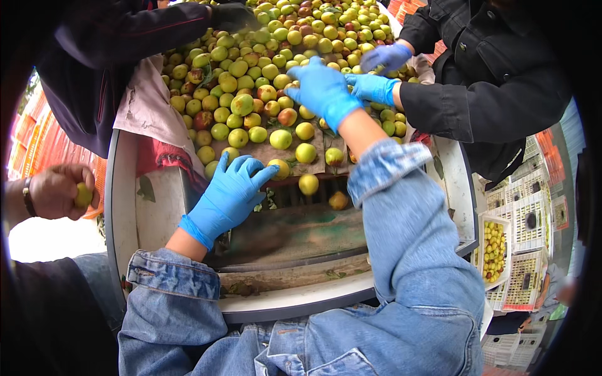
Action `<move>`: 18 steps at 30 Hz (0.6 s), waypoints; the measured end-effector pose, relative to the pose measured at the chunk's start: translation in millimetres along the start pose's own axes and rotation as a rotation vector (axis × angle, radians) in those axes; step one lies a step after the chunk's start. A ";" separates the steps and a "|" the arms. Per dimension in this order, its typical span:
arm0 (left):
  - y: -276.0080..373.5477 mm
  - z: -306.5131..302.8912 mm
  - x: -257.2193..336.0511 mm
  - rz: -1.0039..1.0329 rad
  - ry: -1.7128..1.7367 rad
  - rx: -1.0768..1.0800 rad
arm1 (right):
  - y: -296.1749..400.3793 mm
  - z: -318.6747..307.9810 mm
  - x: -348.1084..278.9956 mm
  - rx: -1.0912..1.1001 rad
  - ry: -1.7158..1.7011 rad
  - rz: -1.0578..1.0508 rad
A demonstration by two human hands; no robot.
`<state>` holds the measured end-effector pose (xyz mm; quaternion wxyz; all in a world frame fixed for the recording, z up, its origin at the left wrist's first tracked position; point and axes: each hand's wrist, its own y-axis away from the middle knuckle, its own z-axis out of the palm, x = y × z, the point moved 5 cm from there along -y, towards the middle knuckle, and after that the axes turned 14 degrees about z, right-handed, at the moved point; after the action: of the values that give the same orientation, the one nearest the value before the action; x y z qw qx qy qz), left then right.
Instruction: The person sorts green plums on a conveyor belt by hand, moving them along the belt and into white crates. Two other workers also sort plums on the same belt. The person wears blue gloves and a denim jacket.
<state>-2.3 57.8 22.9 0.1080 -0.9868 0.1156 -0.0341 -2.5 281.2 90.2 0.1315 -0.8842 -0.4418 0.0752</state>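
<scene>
Many green and reddish-brown round fruits, jujube-like (242, 105), cover a cloth-lined sorting table ahead of me. My left hand (225, 199), in a blue glove, is at the near edge of the pile with fingers spread, its fingertips beside a yellow-green fruit (278, 169); nothing shows in its grasp. Over the pile's right half, my right hand (324, 89), also blue-gloved, is stretched out with fingers apart and somewhat blurred. One fruit (308, 184) is at the cloth's near edge, over a slotted gap, and a browner fruit (338, 200) lies lower in it.
Co-workers' gloved hands (376, 88) reach in from the right, and a dark glove (233, 18) from upper left. At far left a bare hand (77, 192) holds a fruit. The table's white rim (301, 301) curves before me. Plastic crates (529, 225) stand at right.
</scene>
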 end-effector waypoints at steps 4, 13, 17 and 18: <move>3.5 3.1 -2.7 -0.029 0.033 -0.013 | -24.5 35.0 3.1 -0.311 0.136 0.102; 6.2 5.0 -5.6 -0.011 0.063 0.024 | 2.7 23.3 14.3 -0.133 -0.152 -0.093; -0.9 3.2 -6.3 0.023 0.100 0.017 | -25.2 46.4 -7.9 -0.278 -0.025 0.019; 0.7 3.4 -3.0 0.029 0.083 0.026 | -22.8 44.2 -11.2 -0.302 -0.031 -0.007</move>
<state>-5.1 58.5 19.3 0.1165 -0.9813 0.1336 -0.0748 -37.5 292.6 55.0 -0.0096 -0.8911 -0.4532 0.0213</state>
